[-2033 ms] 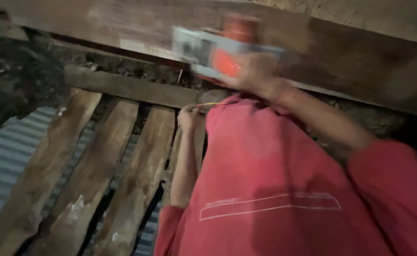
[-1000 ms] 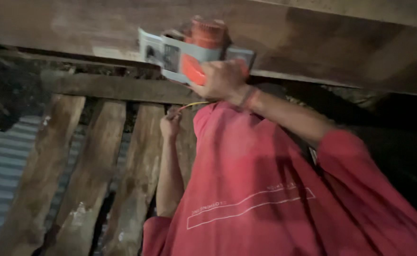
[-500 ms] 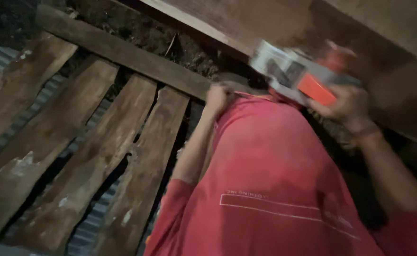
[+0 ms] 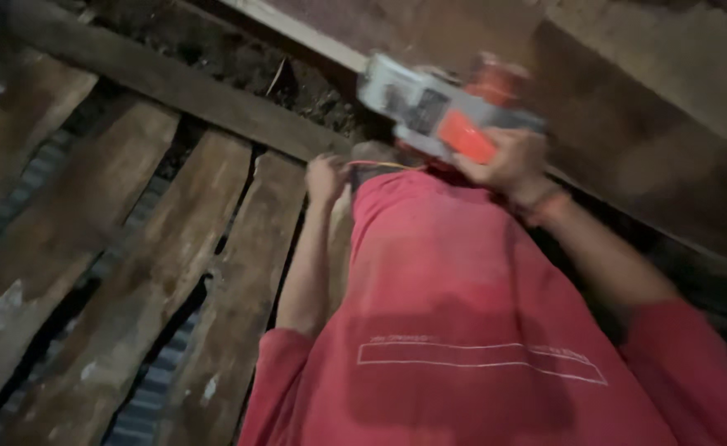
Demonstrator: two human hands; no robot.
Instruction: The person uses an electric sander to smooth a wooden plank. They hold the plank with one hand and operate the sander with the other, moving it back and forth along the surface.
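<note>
Power planer (image 4: 442, 111), grey body w/ orange-red knob and panel, sits up top right of centre, on the big wooden beam (image 4: 628, 107) that runs diagonally across the upper right. Your right hand (image 4: 508, 161) is wrapped round its handle, fingers clenched on it; a band shows at that wrist. Picture's blurred there, so details of the tool are hard to read.

Biggest things first: your red shirt (image 4: 463, 330) fills the lower middle and blocks whatever's under you. Left of it, rough wooden planks (image 4: 173, 272) lie side by side w/ dark gaps, corrugated metal sheet (image 4: 144, 400) showing through below. A cross plank (image 4: 173, 83) runs over their far ends, dark soil (image 4: 239, 58) behind it.

Your left hand (image 4: 326, 177) is down at the plank ends, just beside your shirt edge, fist closed on a thin orange cord (image 4: 380, 165) that leads toward the tool.

Room's dim, warm light, no more to tell.

Vs half a sec ago: planer and right hand have shifted a bit left and lower along the beam; left hand has stayed at the cord.
</note>
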